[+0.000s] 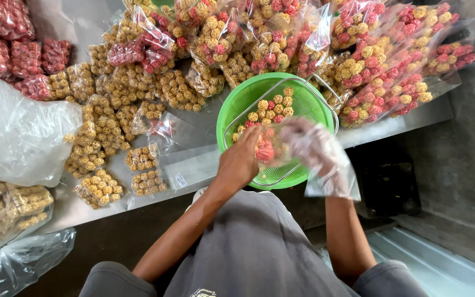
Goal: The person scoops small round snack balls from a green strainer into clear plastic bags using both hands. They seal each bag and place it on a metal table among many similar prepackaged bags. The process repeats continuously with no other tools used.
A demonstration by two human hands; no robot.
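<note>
Both forearms come up from the bottom of the view and meet over the green bowl (237, 104), which sits at the near edge of the surface (193, 165), a bit right of its middle. The left hand (241, 159) is bare, seen from the back, wrist bent so the fingers curl in toward a small clear bag (268, 148) with red and yellow snack balls inside. The fingers look closed on the bag's left side, though the fingertips are hidden behind the hand. The right hand (314, 148) is inside a loose clear plastic glove and is blurry; it's half closed and touching the same bag from the right, but whether it really grips is hard to tell. Under the bag, a clear tray (298, 93) lies in the bowl with more loose balls in it. Filled packets (380, 60) pile up along the far edge, and a big empty plastic bag (17, 137) lies at the left edge.
</note>
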